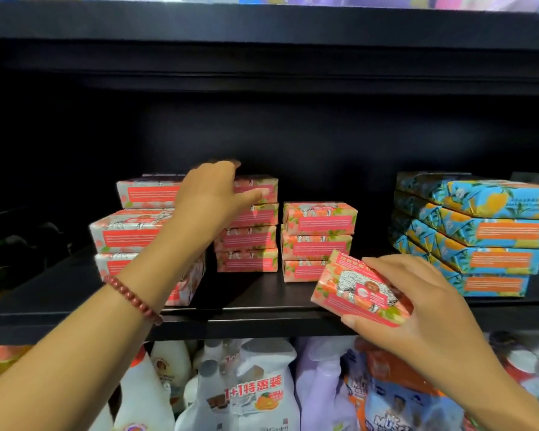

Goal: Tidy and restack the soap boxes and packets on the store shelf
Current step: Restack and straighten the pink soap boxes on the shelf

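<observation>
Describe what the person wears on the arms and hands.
No sleeves or gloves are in view. The left hand has a bracelet of round dark red beads at its wrist. The right hand wears nothing visible: no ring, no watch.

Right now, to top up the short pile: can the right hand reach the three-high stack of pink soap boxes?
Probably yes: the right hand, gripping a pink soap box, is right before that stack; nothing intervenes.

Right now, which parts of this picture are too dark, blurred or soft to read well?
Head view: the shelf's back wall is almost black. Head view: the fingertips of the left hand are smeared. Head view: the pink box in the right hand is sharp, its small print unreadable. Head view: the bottles below go soft rightward.
</observation>
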Tool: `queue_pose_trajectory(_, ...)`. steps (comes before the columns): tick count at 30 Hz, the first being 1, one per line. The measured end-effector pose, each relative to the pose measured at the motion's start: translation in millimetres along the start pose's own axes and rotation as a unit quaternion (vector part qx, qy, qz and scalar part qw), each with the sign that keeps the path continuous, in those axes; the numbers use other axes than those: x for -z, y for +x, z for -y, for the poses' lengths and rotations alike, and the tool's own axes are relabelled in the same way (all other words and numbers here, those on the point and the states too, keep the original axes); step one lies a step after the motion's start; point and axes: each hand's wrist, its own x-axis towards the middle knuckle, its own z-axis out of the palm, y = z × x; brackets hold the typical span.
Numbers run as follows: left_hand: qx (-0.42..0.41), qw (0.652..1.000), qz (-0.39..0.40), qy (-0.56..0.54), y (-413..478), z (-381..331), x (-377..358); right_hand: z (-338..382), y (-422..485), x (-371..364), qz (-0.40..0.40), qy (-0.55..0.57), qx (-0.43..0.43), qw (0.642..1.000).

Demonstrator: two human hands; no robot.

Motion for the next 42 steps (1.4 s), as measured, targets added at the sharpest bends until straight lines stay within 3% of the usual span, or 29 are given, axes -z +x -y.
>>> queue_pose_trajectory(3, 0.006, 0.999, 0.031, 0.020, 3, -3, -7, -3, -2, 1, -0.003, 0.007, -0.007, 1.000)
queue_pose_trajectory(10, 0.008, 1.000, -0.011, 0.006, 2, -2, -4, -8, -6, 3, -0.009, 0.024, -0.007, 1.000)
queue_pose_trajectory(15, -0.017, 0.996, -0.081, -0.033, -12, 0, -10, -9, -5, 2, -0.028, 0.018, -0.004, 0.999)
queue_pose_trajectory(20, -0.094, 0.975, -0.197, -0.033, -41, -6, -9, -9, 4, 5, -0.048, 0.016, 0.009, 0.999)
queue_pose_trajectory(23, -0.085, 0.966, -0.233, -0.077, -59, -7, 1, -8, 24, 12, -0.068, 0.012, 0.019, 0.997)
queue_pose_trajectory(28, -0.088, 0.964, -0.181, -0.175, -93, -7, 11, -10, 83, 21, -0.032, 0.001, 0.042, 0.999)
queue_pose_trajectory(37, -0.104, 0.962, -0.067, -0.243, -135, -8, -10, -15, 152, 5, 0.154, 0.041, 0.029, 0.987)
queue_pose_trajectory(42, -0.118, 0.958, -0.063, -0.252, -138, -5, -16, -22, 150, 1, 0.135, 0.024, 0.037, 0.990)
